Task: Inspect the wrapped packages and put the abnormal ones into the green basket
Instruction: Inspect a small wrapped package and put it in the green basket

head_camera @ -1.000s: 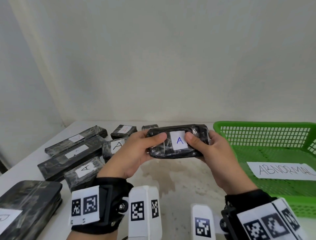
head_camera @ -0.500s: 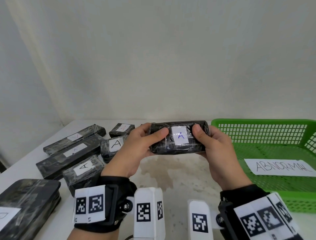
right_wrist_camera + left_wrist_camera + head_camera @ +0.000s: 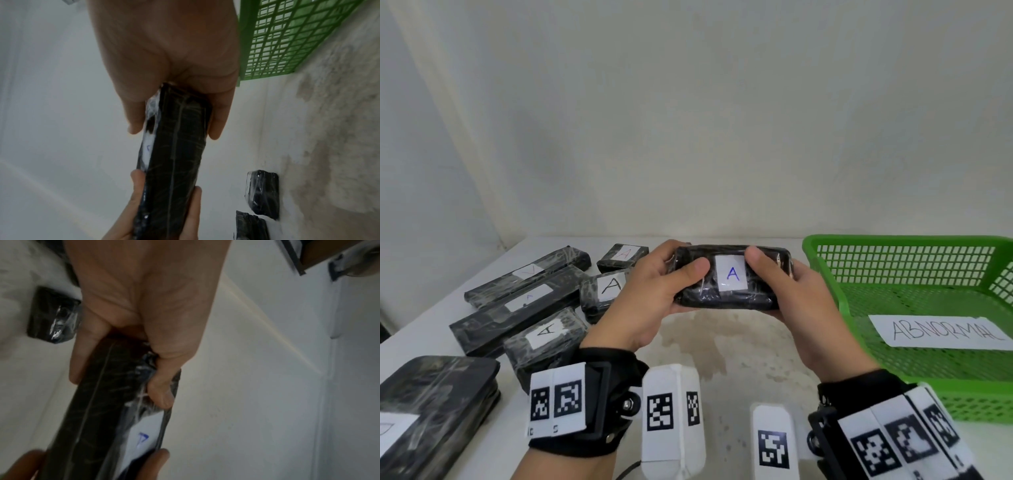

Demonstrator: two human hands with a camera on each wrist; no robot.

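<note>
Black wrapped package (image 3: 729, 282), label tilted further up at frame centre; I kept left hand (image 3: 650, 301) and right hand (image 3: 804, 308) gripping it, inspection ongoing.

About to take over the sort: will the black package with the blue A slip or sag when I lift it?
The package probably stays stiff: held only at its ends by the left hand and right hand, it spans straight. Its glossy, wrinkled film may be slippery, so keep a firm grip. Flat sides suggest it won't roll.
</note>
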